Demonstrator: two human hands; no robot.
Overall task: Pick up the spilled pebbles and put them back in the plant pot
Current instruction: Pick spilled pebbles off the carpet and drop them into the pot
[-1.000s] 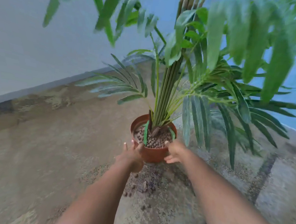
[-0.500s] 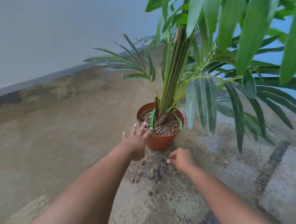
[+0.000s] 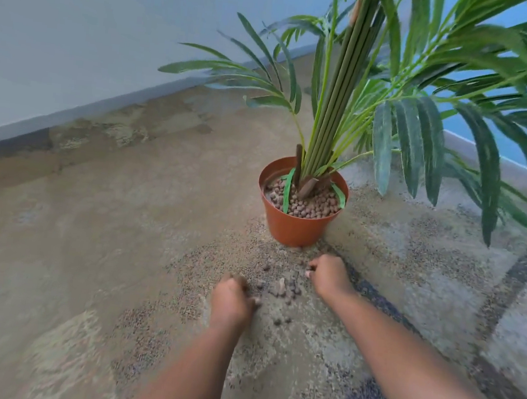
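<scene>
Both hands have dropped from the pot's rim to the carpet since the earlier frames, and my view has tipped down with them. I now have the left hand (image 3: pixel 232 299) and the right hand (image 3: pixel 329 274) resting on the carpet (image 3: pixel 96 247), one on each side of the spilled pebbles (image 3: pixel 281 288).

What matters for the next move is where that scatter sits. It lies between my two hands, in front of the plant pot (image 3: pixel 295 225) on the near side, with a couple of strays nearer to me, below the main cluster. The patch runs roughly from my left hand up and right toward my right hand. The left hand's fingertips touch the lower left edge of the cluster; the right hand sits at its upper right edge, and it is the one closer to the pot. So I judge the right hand has the shorter carry to the rim, while the left has more pebbles right under its fingers.

Both hands are curled, fingers bent down onto the carpet. I cannot tell whether either one already has pebbles pinched inside; the fingers hide that.

The pot stands upright, already holding a bed of pebbles around the palm stems (image 3: pixel 335 109). Low fronds hang to its right, so I would bring pebbles in from the near side.
</scene>
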